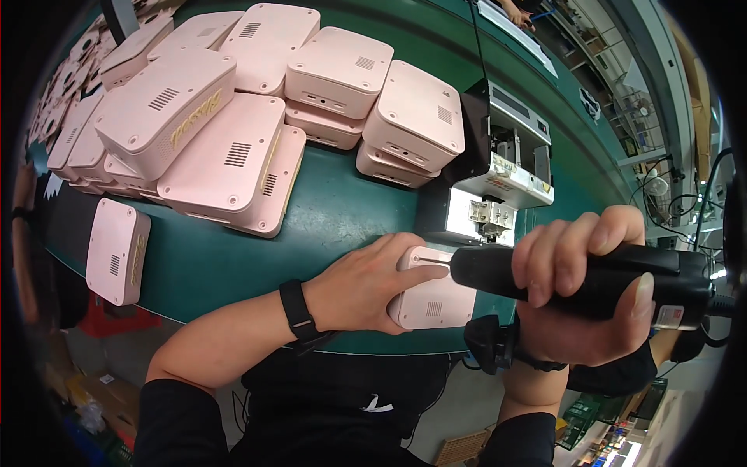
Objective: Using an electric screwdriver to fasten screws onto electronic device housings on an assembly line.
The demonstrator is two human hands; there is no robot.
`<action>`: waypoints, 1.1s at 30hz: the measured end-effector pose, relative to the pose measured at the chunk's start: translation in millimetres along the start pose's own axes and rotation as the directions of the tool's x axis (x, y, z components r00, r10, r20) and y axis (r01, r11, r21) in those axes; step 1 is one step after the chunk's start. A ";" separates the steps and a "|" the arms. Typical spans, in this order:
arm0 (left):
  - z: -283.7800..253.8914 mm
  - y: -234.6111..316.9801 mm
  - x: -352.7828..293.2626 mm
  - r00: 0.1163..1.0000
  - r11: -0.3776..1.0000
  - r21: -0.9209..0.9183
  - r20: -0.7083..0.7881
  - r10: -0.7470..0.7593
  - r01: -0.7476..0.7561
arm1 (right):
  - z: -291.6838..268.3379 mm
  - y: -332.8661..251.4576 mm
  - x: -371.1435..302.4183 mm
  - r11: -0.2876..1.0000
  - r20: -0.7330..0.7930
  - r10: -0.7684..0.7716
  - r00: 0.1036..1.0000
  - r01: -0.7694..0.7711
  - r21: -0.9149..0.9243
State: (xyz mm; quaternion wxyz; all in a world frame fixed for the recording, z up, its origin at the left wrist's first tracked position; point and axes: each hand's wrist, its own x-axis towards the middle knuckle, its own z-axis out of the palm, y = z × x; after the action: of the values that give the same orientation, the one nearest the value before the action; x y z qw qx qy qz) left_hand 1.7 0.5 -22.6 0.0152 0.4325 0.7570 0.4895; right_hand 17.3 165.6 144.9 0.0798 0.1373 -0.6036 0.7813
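A pale pink plastic housing (440, 300) with a slotted vent lies flat near the table's front edge. My left hand (373, 282) grips its left side, fingers over the top and thumb at the near edge. In my right hand (583, 272) is a black corded electric screwdriver (498, 271), held nearly level in this view. Its thin bit points at the screw hole in the housing's far left corner, and the tip looks to be at that hole. Whether a screw sits there is too small to tell.
Stacks of similar pink housings (222, 148) fill the table's left and back. One single housing (117, 253) stands apart at the left edge. Behind my right hand is a screw feeder (498, 167) with a metal front. Another person's hand (516, 14) shows at the far top.
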 end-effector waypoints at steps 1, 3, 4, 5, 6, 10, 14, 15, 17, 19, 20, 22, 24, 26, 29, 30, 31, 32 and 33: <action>0.5 -0.6 -0.5 1.000 1.000 -0.006 -0.001 -0.006 0.006 | 1.9 6.8 0.0 0.999 0.000 -0.030 1.000 0.030 -0.043; 1.9 -1.3 -0.5 1.000 1.000 -0.022 -0.004 -0.013 0.013 | 5.4 17.5 -0.5 0.987 0.003 -0.090 0.996 0.090 -0.134; 2.6 -1.2 0.3 1.000 1.000 -0.026 -0.004 -0.016 0.016 | 5.5 19.0 -1.1 0.987 0.002 -0.085 0.996 0.085 -0.135; 2.9 -0.9 1.5 1.000 1.000 -0.027 0.003 -0.007 0.007 | 5.7 19.3 -2.6 0.985 -0.016 -0.088 0.996 0.085 -0.149; 3.2 -0.7 2.7 1.000 1.000 -0.028 0.009 0.003 -0.003 | 6.2 19.2 -4.3 0.983 -0.033 -0.092 0.995 0.085 -0.164; 2.3 -0.8 0.5 1.000 1.000 -0.026 0.019 -0.010 0.011 | 17.0 19.1 -8.1 0.969 -0.056 -0.083 0.995 0.067 -0.238; 1.2 -1.3 -3.0 1.000 1.000 -0.028 0.012 -0.006 0.007 | 18.7 23.9 -7.8 0.969 -0.035 -0.087 0.996 0.077 -0.233; 0.7 -0.9 -3.3 1.000 1.000 -0.029 0.012 0.002 -0.001 | 17.9 24.7 -8.0 0.973 -0.026 -0.094 0.995 0.086 -0.214; 0.7 -1.1 -2.0 1.000 0.999 -0.039 -0.002 0.010 -0.010 | 10.9 20.3 -7.1 0.984 -0.007 -0.049 0.999 0.047 -0.170; 3.1 -0.9 -0.7 1.000 0.997 -0.066 -0.007 0.025 -0.026 | 3.5 15.5 -8.8 0.996 0.017 0.045 0.999 -0.043 -0.080; 4.5 -0.8 -0.2 0.999 0.997 -0.063 -0.001 0.039 -0.039 | 2.6 18.2 -9.7 0.996 0.010 0.032 0.999 -0.031 -0.084; 7.2 -1.9 -0.3 0.999 0.999 -0.019 -0.020 0.028 -0.028 | 1.3 30.1 -5.9 0.996 0.022 -0.051 0.998 0.053 -0.072; 2.9 -0.5 -3.2 0.999 0.999 0.003 -0.011 0.043 -0.043 | 0.3 27.0 0.2 0.991 0.007 -0.111 0.994 0.111 -0.073; 0.6 2.5 -0.5 1.000 1.000 0.014 0.022 -0.010 0.009 | -13.2 6.2 7.8 0.982 -0.073 -0.185 0.980 0.183 -0.041; -1.3 5.8 5.3 0.999 0.999 0.038 0.040 -0.031 0.030 | -32.1 -14.7 13.7 0.968 -0.132 -0.246 0.960 0.236 -0.084; -1.9 5.1 6.7 0.999 0.998 0.050 0.039 -0.033 0.031 | -37.2 -17.8 15.0 0.960 -0.149 -0.262 0.953 0.242 -0.141; -2.4 4.8 7.5 0.999 0.998 0.062 0.038 -0.035 0.033 | -40.7 -19.1 16.8 0.949 -0.165 -0.278 0.946 0.245 -0.197; -3.0 4.9 7.5 0.999 0.997 0.067 0.043 -0.028 0.026 | -43.4 -17.9 19.4 0.947 -0.169 -0.286 0.943 0.252 -0.197; -3.2 4.4 7.2 0.999 0.998 0.066 0.037 -0.027 0.025 | -47.1 -14.2 22.2 0.941 -0.188 -0.290 0.938 0.245 -0.232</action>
State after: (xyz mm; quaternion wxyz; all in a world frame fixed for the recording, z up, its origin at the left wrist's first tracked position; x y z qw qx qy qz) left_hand -1.5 3.6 -14.8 0.0218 0.4323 0.7778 0.4558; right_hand -5.2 213.7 153.9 0.2658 0.1223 -0.6439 0.7070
